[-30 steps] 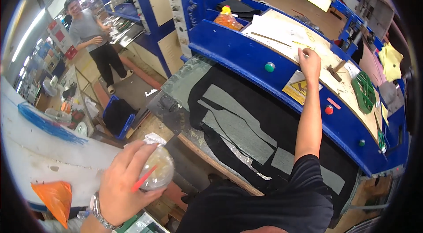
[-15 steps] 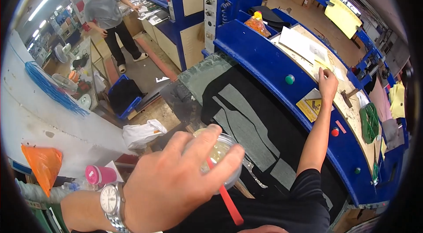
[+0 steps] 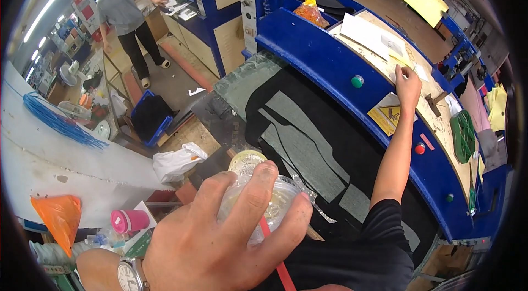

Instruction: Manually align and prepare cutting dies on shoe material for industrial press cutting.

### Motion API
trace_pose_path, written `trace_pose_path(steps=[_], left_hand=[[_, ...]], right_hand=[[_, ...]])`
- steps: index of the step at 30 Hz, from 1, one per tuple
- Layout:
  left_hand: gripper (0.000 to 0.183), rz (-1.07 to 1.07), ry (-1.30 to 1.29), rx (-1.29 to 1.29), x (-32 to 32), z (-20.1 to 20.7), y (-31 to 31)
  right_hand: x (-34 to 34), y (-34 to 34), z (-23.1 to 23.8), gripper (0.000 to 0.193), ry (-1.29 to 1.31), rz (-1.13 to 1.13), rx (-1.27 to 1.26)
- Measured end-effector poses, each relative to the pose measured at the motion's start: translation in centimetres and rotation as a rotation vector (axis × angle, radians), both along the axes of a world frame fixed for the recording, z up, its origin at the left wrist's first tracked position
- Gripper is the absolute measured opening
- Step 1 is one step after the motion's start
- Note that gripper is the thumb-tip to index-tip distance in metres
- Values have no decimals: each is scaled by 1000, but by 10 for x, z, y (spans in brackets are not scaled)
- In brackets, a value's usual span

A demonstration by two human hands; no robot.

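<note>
My left hand (image 3: 220, 225), with a silver wristwatch (image 3: 132, 275), grips a clear plastic drink cup (image 3: 278, 203) from above, close to me. A red straw (image 3: 275, 255) passes between its fingers and slants down toward me. Behind the cup shows a round pale-yellow thing (image 3: 246, 162), partly covered by the fingers. Far off to the right, my right hand (image 3: 408, 88) rests on the machine's wooden ledge (image 3: 434, 137), fingers curled together beside white papers (image 3: 364, 37). Whatever lies inside those fingers is hidden.
Grey-green cut panels (image 3: 308, 148) lie on black material on the blue machine's (image 3: 313, 54) bed. A wooden-handled tool (image 3: 436, 103) and a green basket (image 3: 463, 136) sit along the ledge. A person (image 3: 126, 16) stands at the far left, near a blue crate (image 3: 151, 119).
The view has shifted slightly. My left hand and the cup have come lower and nearer, the straw sinking toward the bottom edge. My right hand stays at the ledge. The standing person's head has turned.
</note>
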State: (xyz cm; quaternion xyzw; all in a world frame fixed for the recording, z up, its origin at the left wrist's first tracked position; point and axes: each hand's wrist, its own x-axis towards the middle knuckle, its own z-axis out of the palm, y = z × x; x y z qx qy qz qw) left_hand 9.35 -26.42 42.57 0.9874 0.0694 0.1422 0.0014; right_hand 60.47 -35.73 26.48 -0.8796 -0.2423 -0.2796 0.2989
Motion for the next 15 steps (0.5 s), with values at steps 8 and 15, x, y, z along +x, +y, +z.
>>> trace_pose_path(steps=[8,15], left_hand=[[53,17,50,122,3,8,5],[56,1,60,231,0,23,3]], right_hand=[[-4,1,1,41,6,-14,-1],[-12,2,5,41,39,-27,-5]])
